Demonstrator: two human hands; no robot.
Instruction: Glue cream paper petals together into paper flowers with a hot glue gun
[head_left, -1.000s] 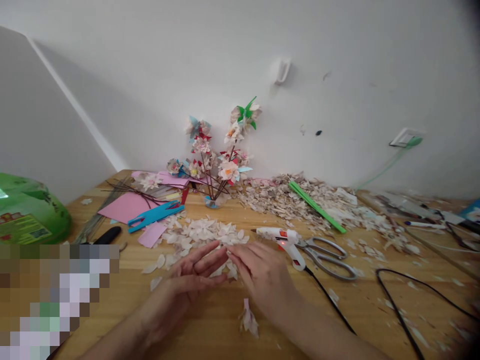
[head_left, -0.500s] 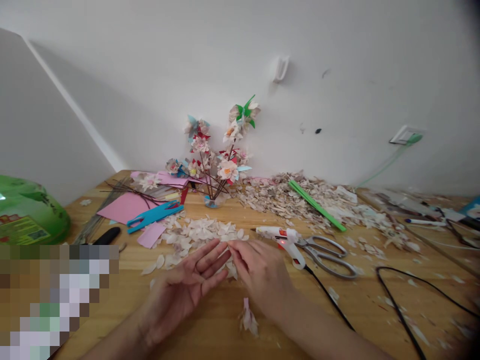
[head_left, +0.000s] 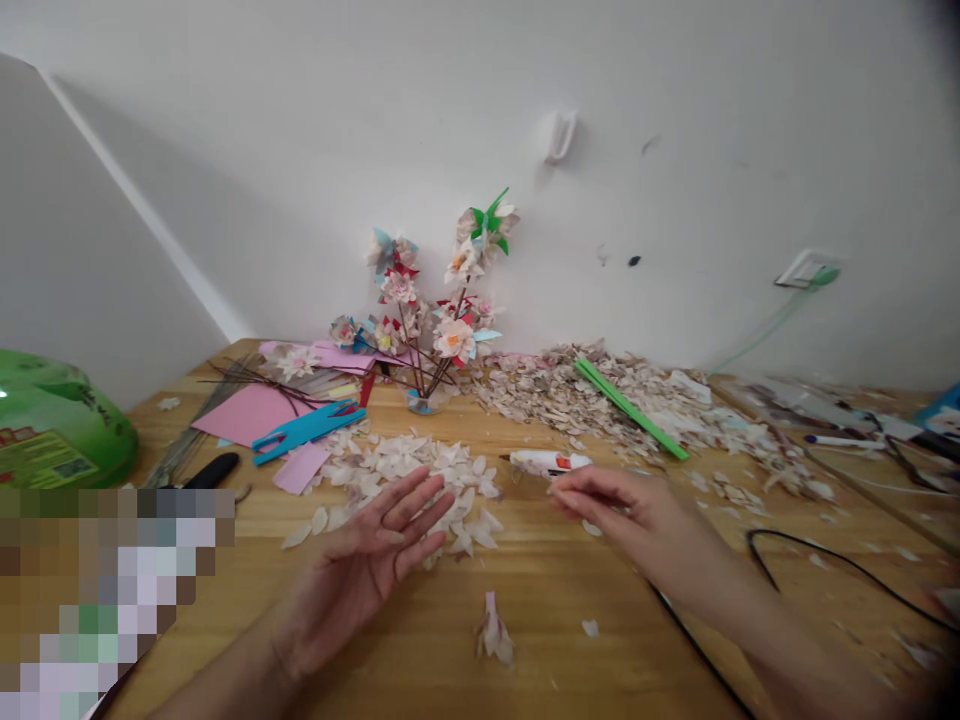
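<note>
Wooden counter (head_left: 570, 590): bare, pale boards in the lower middle of the frame, with paper crumbs scattered across it.
Paper bud (head_left: 491, 632): a small folded pink-and-white piece at lower centre, lying alone and apart from both hands, as if set aside.
Left hand (head_left: 375, 560): released, with the palm half turned up and the fingers spread. It holds nothing, and its fingertips lie at the near edge of the petal pile.
Right hand (head_left: 630, 505): right of centre, stretched over the handle end of the glue gun with the fingers loosely bent. I cannot tell whether it has closed on the handle.
Glue gun (head_left: 544, 461): just beyond the right hand, lying flat with its nozzle pointing left, likely to keep the tip off the paper.
Petals (head_left: 416, 470): a loose white heap in the centre, within easy reach of both hands.
Black cable (head_left: 787, 560): loops away at the right.
Pink paper (head_left: 251, 412), blue cut-out (head_left: 307, 428): pushed to the middle left.
Scrap heap (head_left: 592, 392), green strip (head_left: 630, 410): swept back towards the wall.
Paper flowers (head_left: 435, 310): standing upright on stems at the back, against the wall.
</note>
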